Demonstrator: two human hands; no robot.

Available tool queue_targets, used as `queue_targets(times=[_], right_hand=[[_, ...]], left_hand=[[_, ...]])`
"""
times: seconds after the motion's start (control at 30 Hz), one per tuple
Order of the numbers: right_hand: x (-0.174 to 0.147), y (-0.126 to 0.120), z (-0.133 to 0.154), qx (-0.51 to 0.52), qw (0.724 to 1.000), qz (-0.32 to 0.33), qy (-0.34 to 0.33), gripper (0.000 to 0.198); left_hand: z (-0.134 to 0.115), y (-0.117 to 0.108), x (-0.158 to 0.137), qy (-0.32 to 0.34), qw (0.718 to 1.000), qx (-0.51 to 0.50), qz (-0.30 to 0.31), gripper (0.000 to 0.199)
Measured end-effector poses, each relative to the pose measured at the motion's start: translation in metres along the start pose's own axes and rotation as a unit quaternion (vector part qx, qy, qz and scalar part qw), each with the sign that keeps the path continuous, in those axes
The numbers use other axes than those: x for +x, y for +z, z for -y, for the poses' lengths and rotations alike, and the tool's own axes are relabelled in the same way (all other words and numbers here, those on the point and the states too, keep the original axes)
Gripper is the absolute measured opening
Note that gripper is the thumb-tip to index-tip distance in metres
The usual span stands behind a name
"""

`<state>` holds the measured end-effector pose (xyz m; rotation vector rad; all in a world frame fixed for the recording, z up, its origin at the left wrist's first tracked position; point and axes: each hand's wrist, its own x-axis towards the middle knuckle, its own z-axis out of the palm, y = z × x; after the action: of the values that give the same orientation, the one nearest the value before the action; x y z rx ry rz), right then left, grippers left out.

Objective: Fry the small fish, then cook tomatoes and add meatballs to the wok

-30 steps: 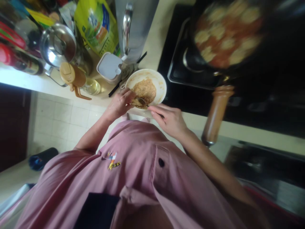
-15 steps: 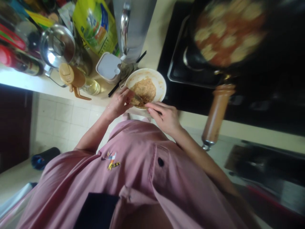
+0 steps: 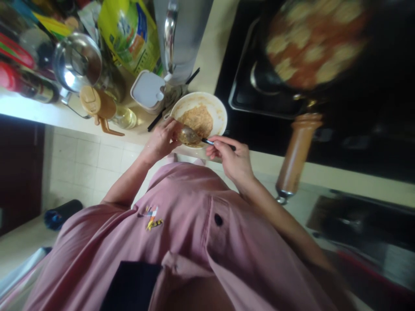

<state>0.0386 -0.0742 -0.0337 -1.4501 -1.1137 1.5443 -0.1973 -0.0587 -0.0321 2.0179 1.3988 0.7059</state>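
Observation:
My left hand (image 3: 164, 137) is at the near left rim of a white bowl (image 3: 219, 108), its fingers curled. What lies inside those fingers is hidden. A light brown, minced paste (image 3: 200, 117) fills part of the bowl. Between thumb and fingers, my right hand (image 3: 231, 155) grips the dark handle of a spoon (image 3: 190, 135). The spoon's metal head is over the near side of the paste, close to my left fingertips.
To the right, a pan (image 3: 279, 80) of pale patties in red sauce sits on a black stove (image 3: 259, 129), its wooden handle (image 3: 297, 155) jutting past the counter edge. At left stand an oil jug (image 3: 125, 117), a lidded container (image 3: 147, 91), a metal pot (image 3: 78, 62) and a yellow pouch (image 3: 129, 39).
My right hand has drawn back to the right with the spoon, and more of the spoon's handle and head shows. My left hand stays about where it was.

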Motion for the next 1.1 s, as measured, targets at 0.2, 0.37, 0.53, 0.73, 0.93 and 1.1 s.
queue_targets(times=[0.2,0.37,0.53,0.73,0.93,1.1], right_hand=[[0.002,0.005,0.003,0.020,0.999,-0.014,0.021,0.024],[0.010,0.004,0.004,0.127,0.988,-0.019,0.088,0.020],[0.015,-0.001,-0.002,0.180,0.980,-0.026,0.084,0.019],[0.011,-0.018,0.013,0.163,0.985,-0.050,-0.007,0.014],[-0.003,-0.022,0.041,0.037,0.990,-0.033,-0.129,0.018],[-0.014,-0.020,0.061,-0.223,0.913,0.033,-0.340,0.020]], left_hand=[[-0.004,-0.011,0.007,-0.024,0.996,0.086,0.031,0.008],[-0.009,-0.011,0.016,-0.034,0.992,0.113,0.038,0.009],[-0.014,-0.013,0.025,-0.010,0.997,0.075,-0.006,0.009],[-0.007,-0.019,0.031,-0.067,0.992,-0.085,-0.064,0.051],[-0.017,0.000,0.049,-0.178,0.867,-0.463,0.057,0.071],[-0.029,0.006,0.056,-0.224,0.810,-0.537,0.067,0.054]])
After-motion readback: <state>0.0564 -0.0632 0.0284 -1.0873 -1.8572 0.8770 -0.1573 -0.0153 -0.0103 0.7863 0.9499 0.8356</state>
